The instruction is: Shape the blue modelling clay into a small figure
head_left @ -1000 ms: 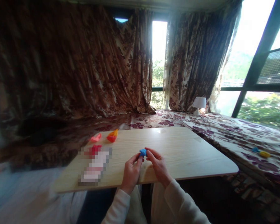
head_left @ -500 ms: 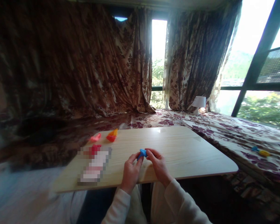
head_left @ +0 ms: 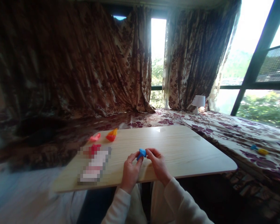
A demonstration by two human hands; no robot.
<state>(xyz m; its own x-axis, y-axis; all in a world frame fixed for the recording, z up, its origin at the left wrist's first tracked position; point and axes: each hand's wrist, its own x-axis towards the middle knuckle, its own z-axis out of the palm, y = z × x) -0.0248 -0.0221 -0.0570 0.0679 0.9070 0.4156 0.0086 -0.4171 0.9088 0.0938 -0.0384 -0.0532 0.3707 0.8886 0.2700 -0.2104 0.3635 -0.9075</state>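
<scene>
Above the near part of the table, my left hand [head_left: 131,169] pinches a small blue piece [head_left: 142,152] between thumb and fingers. The piece is broad and rounded on top with a narrower part pointing down to the left; its exact kind I cannot make out. At its right edge, my right hand [head_left: 159,166] has thumb and forefinger closed on it. Both wrists come from light sleeves at the near edge of the pale wooden table [head_left: 177,149].
At the left of the table are a red-and-orange piece [head_left: 111,135], a pink-red piece [head_left: 95,137] and a dark red piece [head_left: 95,148], beside a blurred-out flat item [head_left: 95,168]. A blue-and-yellow piece [head_left: 262,151] lies on the flowered cover at right. A white lamp [head_left: 198,102] stands behind.
The blue piece is turned slightly and more of its rounded top shows. My right hand's fingers have shifted slightly at its edge. The view has moved a little.
</scene>
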